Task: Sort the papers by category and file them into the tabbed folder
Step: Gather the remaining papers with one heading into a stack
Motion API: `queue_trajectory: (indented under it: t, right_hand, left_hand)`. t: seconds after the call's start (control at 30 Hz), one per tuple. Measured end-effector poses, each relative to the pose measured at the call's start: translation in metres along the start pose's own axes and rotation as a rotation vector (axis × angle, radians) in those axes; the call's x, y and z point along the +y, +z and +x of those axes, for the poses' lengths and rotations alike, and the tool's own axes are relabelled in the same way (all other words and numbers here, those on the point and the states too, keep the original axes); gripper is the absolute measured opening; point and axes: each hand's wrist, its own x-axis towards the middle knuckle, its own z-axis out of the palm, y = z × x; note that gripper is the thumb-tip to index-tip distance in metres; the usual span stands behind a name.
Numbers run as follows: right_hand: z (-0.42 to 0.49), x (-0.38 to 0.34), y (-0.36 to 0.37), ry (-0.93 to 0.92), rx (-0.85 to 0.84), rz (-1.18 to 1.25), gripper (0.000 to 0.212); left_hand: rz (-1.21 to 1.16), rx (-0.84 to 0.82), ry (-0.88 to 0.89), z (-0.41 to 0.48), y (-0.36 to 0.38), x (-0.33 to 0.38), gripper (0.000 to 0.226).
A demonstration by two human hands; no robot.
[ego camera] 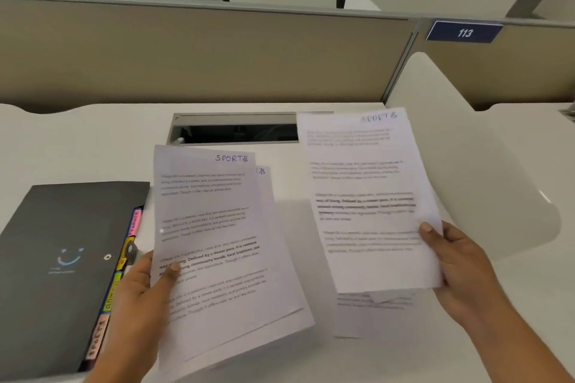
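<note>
The sheets [214,227] are thin, matt white paper. The folder [62,227] has a dark, smooth, slightly sheened cover, plastic by its look, with coloured paper tabs [134,222]. The desk [77,140] is smooth matt white; the partition [186,53] looks like beige cloth.

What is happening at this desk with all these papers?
A person is sorting printed papers at a white desk. The left hand holds a small stack of sheets, the top one marked SPORTS by hand. The right hand holds a second paper, whose blurred heading also seems to read SPORTS. The black tabbed folder lies closed on the left, its coloured tabs sticking out.
</note>
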Motion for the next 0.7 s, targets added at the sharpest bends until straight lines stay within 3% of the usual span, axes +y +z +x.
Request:
queue_trajectory:
  t: [0.1,0.3,0.43,0.53,0.63,0.7]
  right_hand:
    - [-0.016,0.013,0.03,0.029,-0.106,0.018,0.037]
    - [-0.026,0.039,0.067,0.085,-0.133,-0.163,0.016]
    - [-0.028,0.042,0.073,0.215,-0.333,-0.219,0.022]
    - [-0.027,0.042,0.073,0.139,-0.42,-0.319,0.027]
    - [-0.027,0.04,0.074,0.04,-0.462,-0.417,0.032]
    - [-0.028,0.037,0.076,-0.017,-0.499,-0.48,0.035]
  left_hand:
    - [-0.06,-0.047,-0.03,-0.003,0.011,-0.003,0.023]
    - [-0.207,-0.181,-0.135,-0.019,0.034,0.005,0.024]
    - [-0.226,-0.217,-0.15,-0.028,0.043,0.012,0.023]
    - [-0.195,-0.209,-0.162,-0.028,0.044,0.017,0.023]
    - [-0.245,-0.196,-0.216,-0.024,0.038,0.022,0.041]
    - [-0.261,-0.272,-0.121,-0.023,0.035,0.024,0.037]
